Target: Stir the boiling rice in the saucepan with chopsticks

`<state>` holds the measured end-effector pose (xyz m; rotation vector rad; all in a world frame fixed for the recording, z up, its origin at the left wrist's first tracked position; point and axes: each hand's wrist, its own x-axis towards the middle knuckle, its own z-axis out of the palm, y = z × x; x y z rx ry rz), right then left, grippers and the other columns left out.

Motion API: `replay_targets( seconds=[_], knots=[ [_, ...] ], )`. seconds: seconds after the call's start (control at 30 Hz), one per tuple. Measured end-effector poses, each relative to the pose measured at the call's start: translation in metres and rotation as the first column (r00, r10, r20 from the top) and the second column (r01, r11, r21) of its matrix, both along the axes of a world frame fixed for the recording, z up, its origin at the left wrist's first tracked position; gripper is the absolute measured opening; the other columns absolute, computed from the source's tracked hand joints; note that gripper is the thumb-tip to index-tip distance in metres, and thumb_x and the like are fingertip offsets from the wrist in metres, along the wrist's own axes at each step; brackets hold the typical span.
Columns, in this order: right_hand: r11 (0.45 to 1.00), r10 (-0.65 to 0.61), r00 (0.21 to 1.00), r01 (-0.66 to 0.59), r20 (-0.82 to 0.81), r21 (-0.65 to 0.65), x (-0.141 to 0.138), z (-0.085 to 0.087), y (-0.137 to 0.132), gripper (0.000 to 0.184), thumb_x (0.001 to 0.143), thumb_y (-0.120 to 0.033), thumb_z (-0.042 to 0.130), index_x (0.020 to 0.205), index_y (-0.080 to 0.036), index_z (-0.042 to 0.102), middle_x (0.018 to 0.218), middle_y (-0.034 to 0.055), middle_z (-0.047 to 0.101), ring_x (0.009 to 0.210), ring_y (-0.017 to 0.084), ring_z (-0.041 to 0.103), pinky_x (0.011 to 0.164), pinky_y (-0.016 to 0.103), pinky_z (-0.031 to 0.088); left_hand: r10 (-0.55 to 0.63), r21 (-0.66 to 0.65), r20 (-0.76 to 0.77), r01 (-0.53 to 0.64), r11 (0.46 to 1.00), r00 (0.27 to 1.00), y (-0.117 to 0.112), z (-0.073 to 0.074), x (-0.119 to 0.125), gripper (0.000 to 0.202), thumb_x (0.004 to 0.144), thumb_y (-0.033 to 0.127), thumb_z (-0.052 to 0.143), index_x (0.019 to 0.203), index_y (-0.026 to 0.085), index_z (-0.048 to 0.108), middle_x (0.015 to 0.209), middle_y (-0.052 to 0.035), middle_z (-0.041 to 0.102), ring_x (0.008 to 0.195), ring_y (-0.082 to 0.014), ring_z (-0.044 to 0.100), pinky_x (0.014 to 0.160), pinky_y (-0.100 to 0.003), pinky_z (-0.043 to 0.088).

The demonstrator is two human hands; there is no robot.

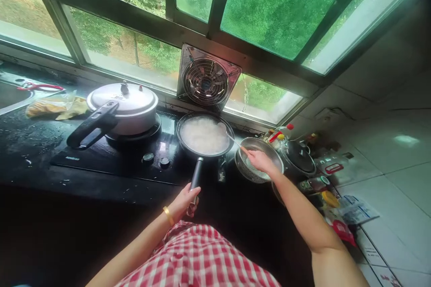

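Note:
My left hand [188, 199] is closed round the black handle of a frying pan [198, 177], which sits on the right side of the stove. Pale, cloudy liquid or foam [204, 136] fills the pan. My right hand [261, 161] grips a long-handled spoon [235, 141], whose head dips into the pan's right side; the exact shape of that head is blurred. Beneath my right hand stands a metal mesh strainer [242, 168], apart from the pan.
A pressure cooker [123, 107] occupies the left burner, its black handle jutting forward. Plastic-bagged food [50, 108] and red-handled scissors [40, 86] lie farther left. Behind the pan is an exhaust fan [206, 81]. A lidded dark pot [299, 157], bottles and jars [314, 184] crowd the right wall.

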<state>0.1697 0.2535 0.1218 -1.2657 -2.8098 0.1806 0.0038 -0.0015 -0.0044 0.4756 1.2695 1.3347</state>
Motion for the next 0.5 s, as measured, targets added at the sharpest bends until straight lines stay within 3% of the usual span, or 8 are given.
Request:
replay_targets(
  seconds=[0.07,0.2,0.37,0.5],
  knots=[
    [0.985,-0.054,0.998,0.047,-0.036,-0.169,0.007,0.009,-0.007,0.036,0.09,-0.039,0.037,0.075,-0.019,0.063,0.057,0.0013,0.055,0.045,0.012,0.049,0.045,0.024,0.031,0.0,0.0,0.002,0.0,1.0,1.0,0.0,0.0,0.0,0.049,0.069,0.06,0.057,0.093,0.024,0.033,0.057,0.0085,0.045,0.037,-0.0055,0.038,0.033,-0.016,0.033],
    [0.891,-0.168,0.985,0.133,-0.043,-0.435,0.019,0.029,-0.021,0.036,0.085,-0.049,0.046,0.076,-0.019,0.062,0.047,-0.0036,0.043,0.031,0.009,0.039,0.034,0.021,0.025,-0.002,0.008,0.006,0.002,1.0,1.0,0.001,-0.001,-0.001,0.05,0.069,0.059,0.058,0.093,0.023,0.033,0.056,0.0086,0.045,0.037,-0.0057,0.037,0.033,-0.016,0.033],
    [0.77,-0.165,0.986,0.11,-0.03,-0.628,0.023,0.052,-0.035,0.036,0.08,-0.053,0.055,0.08,-0.018,0.063,0.047,-0.0042,0.045,0.031,0.007,0.04,0.03,0.018,0.024,-0.013,0.016,0.011,0.013,1.0,1.0,0.001,0.0,-0.001,0.051,0.068,0.06,0.058,0.093,0.024,0.032,0.056,0.0089,0.045,0.036,-0.0057,0.037,0.033,-0.016,0.032],
    [0.679,-0.143,0.988,0.061,-0.051,-0.732,0.017,0.056,-0.035,0.034,0.078,-0.049,0.06,0.071,-0.016,0.059,0.046,-0.0041,0.047,0.032,0.005,0.039,0.028,0.015,0.023,-0.019,0.013,0.017,0.019,1.0,1.0,0.0,0.0,-0.001,0.05,0.07,0.059,0.058,0.092,0.024,0.032,0.056,0.0093,0.044,0.036,-0.0057,0.037,0.033,-0.016,0.032]
  ],
)
